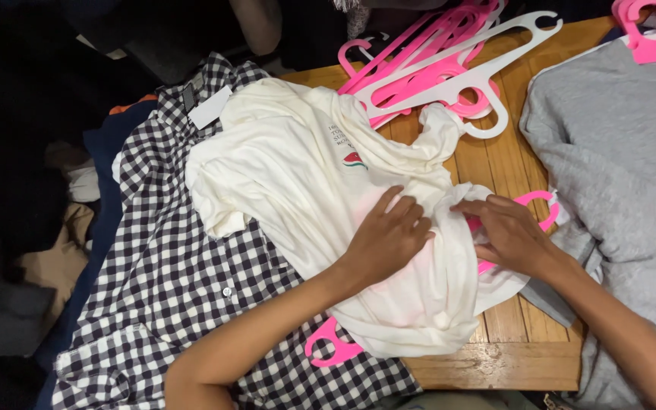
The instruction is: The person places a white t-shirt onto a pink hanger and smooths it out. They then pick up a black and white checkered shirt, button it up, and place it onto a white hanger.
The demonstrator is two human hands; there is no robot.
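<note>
A cream T-shirt (290,163) with a small red chest print lies crumpled on a wooden table (495,357). My left hand (389,235) presses flat on the shirt's lower part, fingers spread. My right hand (506,231) pinches a fold of the same shirt just to the right. A pink hanger (332,348) sits inside the shirt; its hook sticks out at the bottom and another part shows by my right hand.
A black-and-white checked shirt (161,281) lies under the cream one on the left. A grey sweatshirt (616,152) covers the table's right side. Several pink hangers and a white hanger (449,72) are piled at the back. Dark clothes lie off the table's left.
</note>
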